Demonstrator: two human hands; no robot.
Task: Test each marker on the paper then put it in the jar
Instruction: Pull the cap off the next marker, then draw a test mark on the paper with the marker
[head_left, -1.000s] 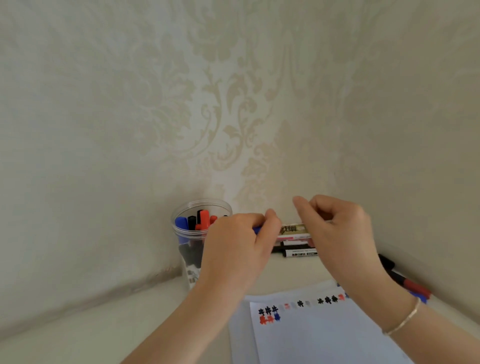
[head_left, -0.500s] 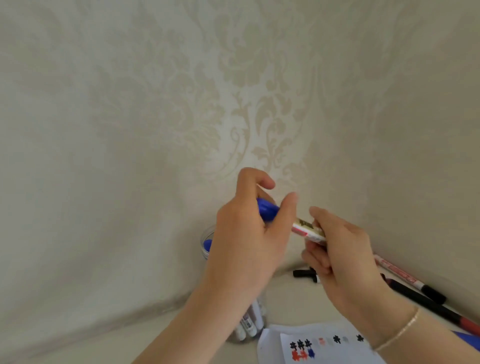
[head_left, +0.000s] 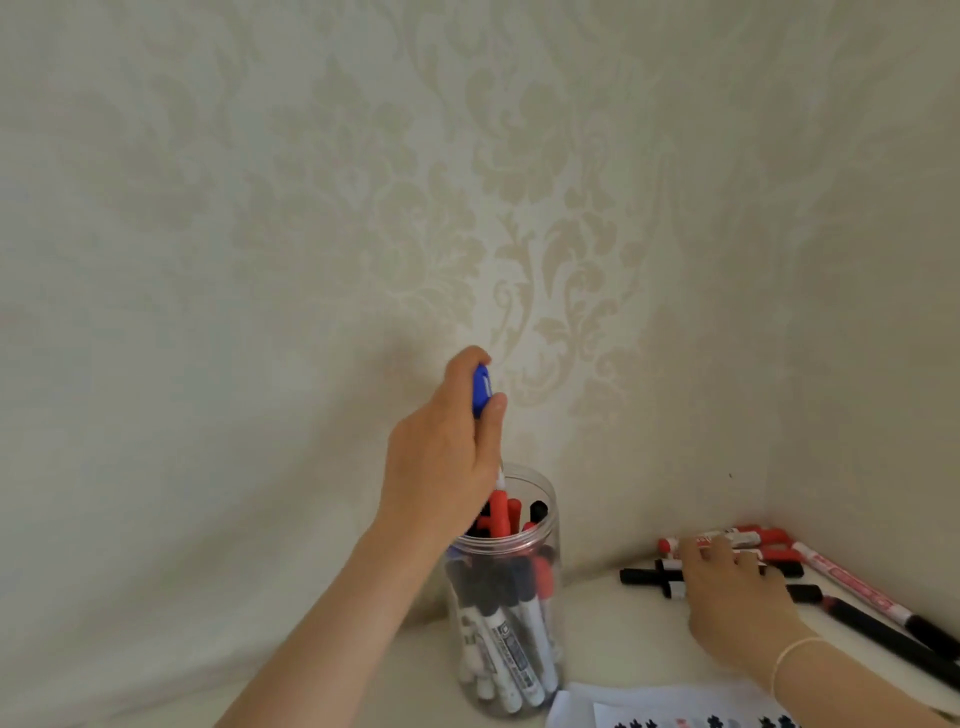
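Observation:
My left hand (head_left: 447, 457) grips a blue-capped marker (head_left: 481, 389) upright, cap up, over the mouth of the clear plastic jar (head_left: 550, 525). The marker's lower end points into the jar, among several red, black and blue markers standing inside. My right hand (head_left: 735, 592) lies on the pile of loose markers (head_left: 753, 540) at the right, fingers spread over them; whether it holds one is hidden. The test paper (head_left: 670, 712) with small colour marks shows at the bottom edge.
The wallpapered walls meet in a corner close behind the jar and the pile. Long red and black markers (head_left: 883, 618) lie along the right wall. The pale tabletop (head_left: 613, 629) shows between jar and pile.
My right hand let go of the blue marker and dropped to the pile at the right. My left hand turned the marker upright above the jar. The view tilted down and left.

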